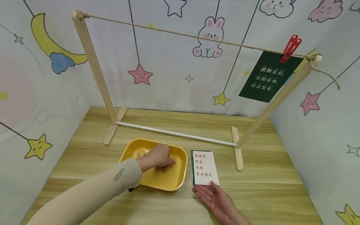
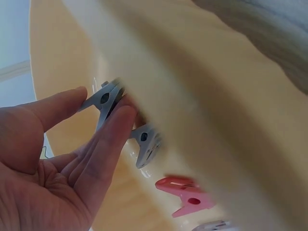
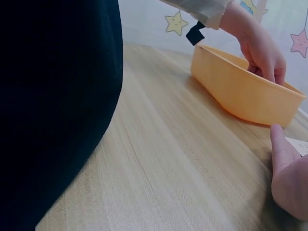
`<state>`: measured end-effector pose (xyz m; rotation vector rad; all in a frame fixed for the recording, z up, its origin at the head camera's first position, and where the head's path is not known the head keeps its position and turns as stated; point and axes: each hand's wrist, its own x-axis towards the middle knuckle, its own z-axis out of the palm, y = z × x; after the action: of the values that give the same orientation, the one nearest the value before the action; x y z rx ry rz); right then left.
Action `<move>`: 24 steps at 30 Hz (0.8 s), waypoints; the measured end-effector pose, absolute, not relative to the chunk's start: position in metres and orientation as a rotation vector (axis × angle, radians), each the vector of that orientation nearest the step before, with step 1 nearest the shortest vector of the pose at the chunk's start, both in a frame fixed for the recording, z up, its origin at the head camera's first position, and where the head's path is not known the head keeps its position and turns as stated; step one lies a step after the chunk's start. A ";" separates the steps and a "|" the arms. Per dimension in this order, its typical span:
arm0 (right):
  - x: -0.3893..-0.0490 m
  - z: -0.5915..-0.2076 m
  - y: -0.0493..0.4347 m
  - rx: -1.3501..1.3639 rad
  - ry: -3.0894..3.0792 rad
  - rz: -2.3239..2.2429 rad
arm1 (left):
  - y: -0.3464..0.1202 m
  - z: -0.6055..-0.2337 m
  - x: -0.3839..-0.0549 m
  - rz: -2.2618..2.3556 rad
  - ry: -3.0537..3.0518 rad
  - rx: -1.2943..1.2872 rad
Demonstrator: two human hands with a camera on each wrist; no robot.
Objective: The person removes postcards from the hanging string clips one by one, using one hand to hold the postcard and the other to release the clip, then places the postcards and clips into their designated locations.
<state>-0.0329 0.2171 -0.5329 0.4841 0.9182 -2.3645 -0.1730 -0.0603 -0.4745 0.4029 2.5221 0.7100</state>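
In the head view my left hand (image 1: 158, 155) reaches down into a yellow plastic basin (image 1: 175, 181). The left wrist view shows its thumb and fingers pinching a grey clothespin (image 2: 108, 91) by the handles. Beside those fingertips lies another grey clothespin (image 2: 144, 152), with a pink-red clothespin (image 2: 183, 192) farther along the basin floor. My right hand (image 1: 217, 201) is palm up on the table, fingers straight, thumb tip at the lower edge of a white card (image 1: 206, 164) with red writing. Under that card a dark green edge shows.
A wooden frame (image 1: 97, 68) with a twine line (image 1: 174, 32) stands behind the basin, joined low down by a white rod (image 1: 174, 133). From the line's right end a red clothespin (image 1: 291, 48) hangs a green card (image 1: 267, 78). Printed walls surround the table (image 1: 261, 193).
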 end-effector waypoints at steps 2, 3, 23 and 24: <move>-0.033 -0.533 0.218 0.453 0.916 -2.352 | -0.060 -0.475 -0.174 0.700 2.529 0.416; -0.033 -0.533 0.218 0.440 0.919 -2.347 | -0.060 -0.476 -0.174 0.692 2.530 0.418; -0.030 -0.529 0.218 0.409 0.923 -2.297 | -0.060 -0.475 -0.179 0.586 2.585 0.482; -0.031 -0.528 0.218 0.414 0.927 -2.298 | -0.061 -0.471 -0.180 0.603 2.572 0.472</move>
<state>-0.0310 0.2176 -0.5277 0.4141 0.9269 -2.2984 -0.1798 -0.0608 -0.4707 0.4721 2.5723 0.6034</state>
